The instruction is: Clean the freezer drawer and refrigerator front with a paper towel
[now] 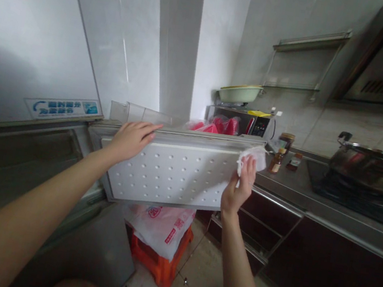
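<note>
An open fridge door (172, 174) stands across the middle, its white inner panel dotted with small raised bumps and facing me. My left hand (132, 140) lies on the door's top edge near the hinge side, fingers stretched along it and thumb apart from them. At the far top corner, my right hand (241, 183) presses a crumpled white cloth (256, 157) against the edge of the door. The cloth covers that corner, and my right fingers lie over it. Whether it is fabric or paper is hard to tell.
Below the door, an orange stool (166, 270) carries a white plastic bag (166, 229). A microwave (261, 125) with a green basin (241, 93) on top stands behind. Small bottles (276, 161) and a large pot (373, 165) sit on the right counter. The fridge body (29, 40) is left.
</note>
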Tool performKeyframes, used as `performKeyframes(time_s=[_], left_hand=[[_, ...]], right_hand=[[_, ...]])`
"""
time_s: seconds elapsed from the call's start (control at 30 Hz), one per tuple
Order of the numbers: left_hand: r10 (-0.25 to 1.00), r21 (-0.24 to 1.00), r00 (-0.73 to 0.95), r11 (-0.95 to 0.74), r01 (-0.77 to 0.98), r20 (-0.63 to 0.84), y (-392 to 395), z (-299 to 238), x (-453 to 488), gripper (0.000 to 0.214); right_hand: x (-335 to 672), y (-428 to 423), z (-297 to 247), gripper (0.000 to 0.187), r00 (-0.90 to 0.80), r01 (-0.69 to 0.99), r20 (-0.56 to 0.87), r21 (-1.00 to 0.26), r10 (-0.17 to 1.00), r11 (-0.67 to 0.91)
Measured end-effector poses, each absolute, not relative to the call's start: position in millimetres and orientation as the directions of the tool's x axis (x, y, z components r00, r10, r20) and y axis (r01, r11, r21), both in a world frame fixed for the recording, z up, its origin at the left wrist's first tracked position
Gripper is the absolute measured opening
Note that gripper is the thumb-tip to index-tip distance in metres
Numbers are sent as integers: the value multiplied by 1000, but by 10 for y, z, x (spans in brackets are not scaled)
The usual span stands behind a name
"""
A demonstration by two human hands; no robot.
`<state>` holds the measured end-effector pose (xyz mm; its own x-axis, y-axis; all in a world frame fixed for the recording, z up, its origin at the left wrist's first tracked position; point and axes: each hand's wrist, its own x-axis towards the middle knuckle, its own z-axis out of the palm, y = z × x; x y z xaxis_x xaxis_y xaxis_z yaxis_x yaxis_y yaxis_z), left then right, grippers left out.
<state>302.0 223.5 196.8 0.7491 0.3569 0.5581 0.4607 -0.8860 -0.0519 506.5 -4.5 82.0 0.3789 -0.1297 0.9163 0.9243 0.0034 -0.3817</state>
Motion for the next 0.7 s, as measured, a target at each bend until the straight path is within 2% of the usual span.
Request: performKeyframes(time_s=[0.17,0.3,0.5,0.7], left_hand=[[353,-53,750,-888,457,560,2227,1963,3024,50],[378,-53,742,-873,485,554,2223,1964,3032,50],[373,-45,736,-877,479,565,2235,1954,3043,50],[371,-27,734,-884,467,569,2251,1956,3048,50]], right_hand=[[5330,90,676,57,274,955,960,-265,51,-137],[5430,126,628,61,254,954,963,-234,90,-187],[5369,329,577,57,288,949,957,-279,45,-145],[4775,795,452,57,186,982,952,-174,242,-69]])
